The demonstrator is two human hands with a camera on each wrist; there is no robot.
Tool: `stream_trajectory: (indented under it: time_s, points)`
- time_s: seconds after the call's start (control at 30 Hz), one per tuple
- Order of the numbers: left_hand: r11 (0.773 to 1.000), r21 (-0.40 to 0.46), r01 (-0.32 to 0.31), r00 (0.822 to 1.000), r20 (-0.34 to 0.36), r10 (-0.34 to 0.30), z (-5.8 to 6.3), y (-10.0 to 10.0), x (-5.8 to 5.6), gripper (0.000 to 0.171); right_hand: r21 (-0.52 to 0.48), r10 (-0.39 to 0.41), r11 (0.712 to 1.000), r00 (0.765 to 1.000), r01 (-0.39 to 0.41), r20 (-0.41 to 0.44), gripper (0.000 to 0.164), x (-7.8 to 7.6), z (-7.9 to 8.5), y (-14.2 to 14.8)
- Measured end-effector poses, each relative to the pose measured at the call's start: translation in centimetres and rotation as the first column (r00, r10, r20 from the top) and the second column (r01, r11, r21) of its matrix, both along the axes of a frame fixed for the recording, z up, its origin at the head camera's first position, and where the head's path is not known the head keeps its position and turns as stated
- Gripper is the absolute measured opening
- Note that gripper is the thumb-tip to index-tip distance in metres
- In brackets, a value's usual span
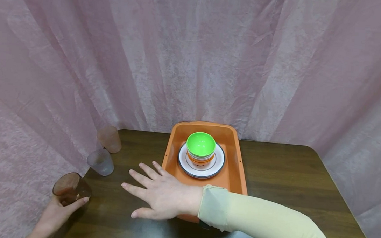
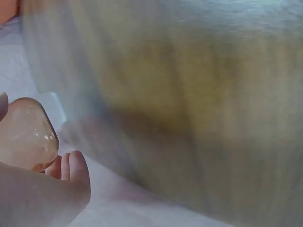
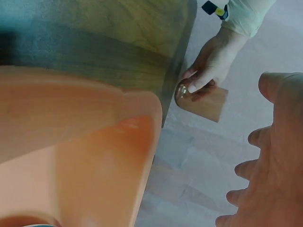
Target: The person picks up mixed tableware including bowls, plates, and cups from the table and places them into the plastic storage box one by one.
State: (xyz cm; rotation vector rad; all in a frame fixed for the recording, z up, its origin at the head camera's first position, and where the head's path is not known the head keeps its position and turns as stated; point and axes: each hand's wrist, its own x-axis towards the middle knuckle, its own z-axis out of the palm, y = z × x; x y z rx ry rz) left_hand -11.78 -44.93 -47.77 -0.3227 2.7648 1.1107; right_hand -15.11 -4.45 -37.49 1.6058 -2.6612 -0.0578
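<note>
At the table's left edge my left hand [image 1: 56,214] grips a see-through brown tumbler [image 1: 69,188], thumb on its near side. In the left wrist view the tumbler [image 2: 31,135] shows between thumb and fingers. My right hand [image 1: 162,195] is stretched out to the left with its fingers spread, holding nothing, in front of the orange tub [image 1: 237,159]. In the tub lies a white dark-rimmed plate [image 1: 220,158], apparently stacked. On it stands a stack of bowls, a green bowl [image 1: 201,144] on top and white and orange ones below.
Behind the left hand, a frosted clear tumbler [image 1: 100,162] and a pale pinkish tumbler [image 1: 110,139] stand along the table's left edge. Pink curtains [image 1: 192,63] hang close around the dark wooden table [image 1: 280,167]. The right forearm crosses the tub's near end.
</note>
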Motion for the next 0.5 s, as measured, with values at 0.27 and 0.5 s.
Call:
stream_trajectory:
  time_s: [0.27,0.5]
  points:
    - [1.000,-0.010,0.029,0.996,-0.085,-0.030,2.7,2.0,-0.1,0.089,-0.033,-0.011,0.999,1.000,0.012,0.026,0.075,-0.6,0.6,1.5]
    - [0.997,0.023,0.076,0.988,-0.136,-0.072,4.9,4.4,-0.6,0.087,-0.052,-0.026,0.998,0.999,0.028,0.037,0.075,-1.2,1.5,3.2]
